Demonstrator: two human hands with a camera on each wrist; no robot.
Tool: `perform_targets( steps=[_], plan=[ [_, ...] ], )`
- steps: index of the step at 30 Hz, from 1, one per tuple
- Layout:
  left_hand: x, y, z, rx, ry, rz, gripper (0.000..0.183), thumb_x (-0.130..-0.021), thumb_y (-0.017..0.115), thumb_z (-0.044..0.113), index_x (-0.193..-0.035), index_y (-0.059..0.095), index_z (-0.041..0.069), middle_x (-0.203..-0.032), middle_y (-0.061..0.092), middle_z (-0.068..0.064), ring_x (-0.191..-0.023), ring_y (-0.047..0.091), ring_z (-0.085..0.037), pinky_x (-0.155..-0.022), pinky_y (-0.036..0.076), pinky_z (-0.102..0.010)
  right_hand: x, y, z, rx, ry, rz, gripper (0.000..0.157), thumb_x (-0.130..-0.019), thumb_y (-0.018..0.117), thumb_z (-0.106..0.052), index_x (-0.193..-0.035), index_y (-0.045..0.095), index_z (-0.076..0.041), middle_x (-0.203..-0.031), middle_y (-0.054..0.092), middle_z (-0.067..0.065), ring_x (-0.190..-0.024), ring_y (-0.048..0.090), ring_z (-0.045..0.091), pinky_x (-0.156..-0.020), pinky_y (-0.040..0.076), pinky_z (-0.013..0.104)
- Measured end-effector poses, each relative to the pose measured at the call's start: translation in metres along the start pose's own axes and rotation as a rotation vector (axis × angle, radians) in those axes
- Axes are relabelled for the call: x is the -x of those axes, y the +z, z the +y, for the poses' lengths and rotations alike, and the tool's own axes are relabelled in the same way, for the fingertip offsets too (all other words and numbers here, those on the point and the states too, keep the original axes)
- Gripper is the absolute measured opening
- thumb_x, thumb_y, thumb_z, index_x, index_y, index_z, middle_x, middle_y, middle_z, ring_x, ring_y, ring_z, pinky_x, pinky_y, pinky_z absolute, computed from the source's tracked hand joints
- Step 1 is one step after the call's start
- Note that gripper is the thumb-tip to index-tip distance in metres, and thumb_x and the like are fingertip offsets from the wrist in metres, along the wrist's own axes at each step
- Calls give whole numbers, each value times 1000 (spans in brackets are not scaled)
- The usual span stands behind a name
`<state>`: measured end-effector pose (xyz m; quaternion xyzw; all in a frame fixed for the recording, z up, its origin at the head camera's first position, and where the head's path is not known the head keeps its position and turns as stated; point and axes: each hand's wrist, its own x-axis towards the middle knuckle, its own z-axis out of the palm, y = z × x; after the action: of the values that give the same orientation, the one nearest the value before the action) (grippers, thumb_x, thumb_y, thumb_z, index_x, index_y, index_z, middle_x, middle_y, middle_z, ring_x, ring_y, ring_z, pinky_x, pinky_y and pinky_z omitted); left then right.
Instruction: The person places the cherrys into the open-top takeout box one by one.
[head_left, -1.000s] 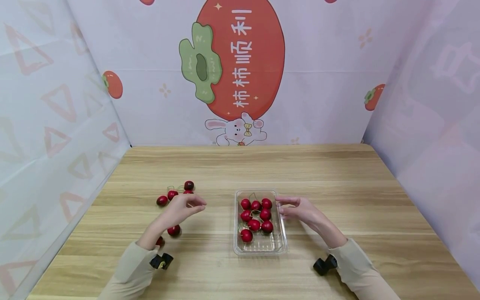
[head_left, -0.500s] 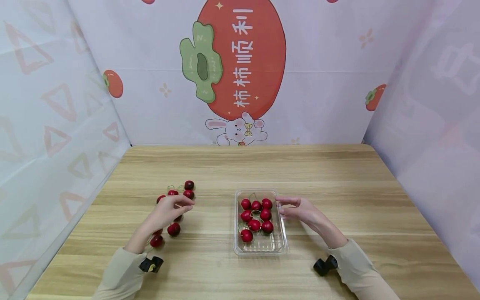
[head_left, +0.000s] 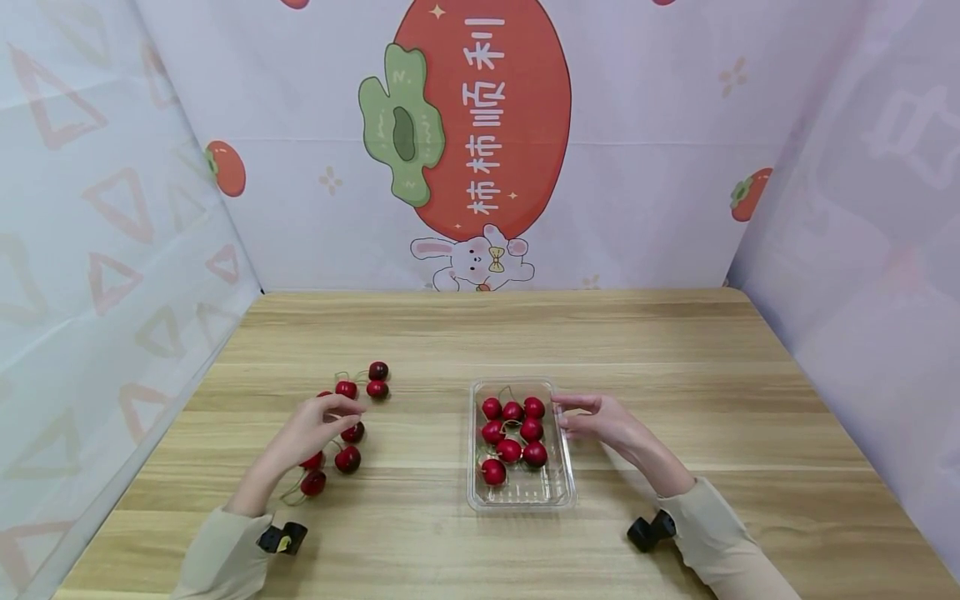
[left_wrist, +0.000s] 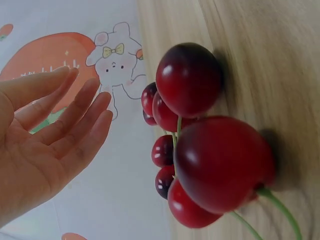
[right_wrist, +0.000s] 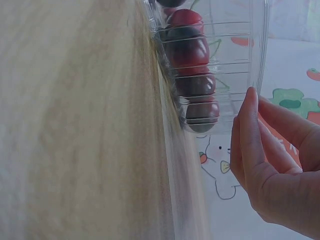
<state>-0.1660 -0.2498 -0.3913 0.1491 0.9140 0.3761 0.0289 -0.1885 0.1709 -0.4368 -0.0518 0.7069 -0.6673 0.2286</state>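
In the head view my left hand (head_left: 318,427) hovers over loose dark red cherries (head_left: 348,459) on the left of the table, covering some of them. Its fingers are relaxed and bent slightly, with nothing between them. The left wrist view has this hand (left_wrist: 55,130) apart from two large, close cherries (left_wrist: 225,162). At the middle stands a clear plastic box (head_left: 525,497) with several cherries (head_left: 508,451) inside, mostly toward its far end. My right hand (head_left: 603,421) pinches the box's right rim; in the right wrist view, fingertips (right_wrist: 251,95) meet at that edge.
The wooden table (head_left: 645,333) ends at a back curtain (head_left: 637,167) printed with a large persimmon and a rabbit. White curtains close off both sides. More stemmed cherries (head_left: 378,372) lie beyond the left hand, and one (head_left: 313,482) lies nearer the sleeve.
My left hand has moved left and slightly toward me, from beside the loose cherries to over them. My right hand and the box have stayed in place.
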Motion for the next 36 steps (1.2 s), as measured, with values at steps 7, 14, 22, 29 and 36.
perform_targets(
  steps=[7, 14, 22, 29, 36],
  plan=[
    [4, -5, -11, -36, -19, 28, 17, -84, 57, 3, -100, 62, -2, -97, 63, -14, -86, 60, -26, -74, 50, -36, -1, 0, 1, 7, -3, -8, 53, -78, 65, -8, -124, 44, 6, -127, 43, 26, -87, 60, 16, -77, 50, 28],
    [8, -9, -20, -63, -13, 27, 17, -83, 57, 1, -99, 61, -4, -98, 62, -17, -88, 59, -30, -75, 49, -40, 0, 0, 0, 5, -4, -3, 54, -77, 66, -7, -124, 44, 7, -127, 43, 26, -86, 61, 16, -76, 50, 29],
    [11, -10, -31, -77, -31, 16, 18, -84, 55, 1, -101, 61, -5, -100, 61, -18, -91, 57, -33, -75, 49, -41, 0, 1, -1, -12, -8, -2, 52, -77, 65, -4, -124, 45, 7, -125, 44, 26, -86, 61, 15, -76, 50, 30],
    [12, -13, -38, -65, -57, -17, 21, -84, 54, -1, -105, 58, -6, -106, 57, -23, -92, 56, -35, -75, 49, -41, 0, 0, -1, -14, -6, -2, 53, -77, 65, -5, -124, 45, 6, -126, 43, 27, -85, 61, 16, -76, 50, 30],
    [12, -14, -41, -41, -72, -66, 24, -85, 53, 0, -107, 55, -9, -106, 56, -27, -91, 57, -36, -74, 49, -40, 0, 1, 0, -17, -2, 3, 53, -77, 66, -5, -124, 45, 7, -124, 45, 26, -84, 60, 15, -76, 50, 30]
  ],
)
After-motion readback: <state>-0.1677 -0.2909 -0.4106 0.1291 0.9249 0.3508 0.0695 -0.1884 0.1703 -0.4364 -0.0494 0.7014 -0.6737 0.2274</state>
